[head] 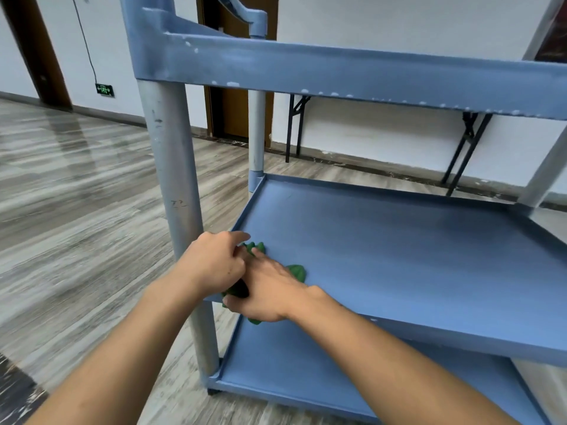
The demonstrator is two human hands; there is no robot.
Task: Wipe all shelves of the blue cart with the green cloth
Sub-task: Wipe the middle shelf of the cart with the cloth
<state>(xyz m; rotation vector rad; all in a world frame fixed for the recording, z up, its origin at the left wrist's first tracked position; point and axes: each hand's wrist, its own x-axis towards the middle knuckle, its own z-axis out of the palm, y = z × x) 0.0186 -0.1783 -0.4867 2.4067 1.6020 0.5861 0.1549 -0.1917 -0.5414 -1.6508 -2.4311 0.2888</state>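
The blue cart (399,250) has three shelves on grey posts; its middle shelf fills the centre of the view. A crumpled green cloth (296,271) lies at the near left corner of that middle shelf, partly hanging over the front edge. My left hand (214,262) grips the cloth's left part with curled fingers. My right hand (270,289) lies flat on top of the cloth, fingers pointing left, thumb under the edge. Most of the cloth is hidden beneath both hands.
The top shelf rim (352,72) hangs just above the hands. The bottom shelf (291,366) is below. A grey post (175,185) stands right beside my left hand. Wooden floor spreads to the left; folding table legs (460,148) stand by the white wall behind.
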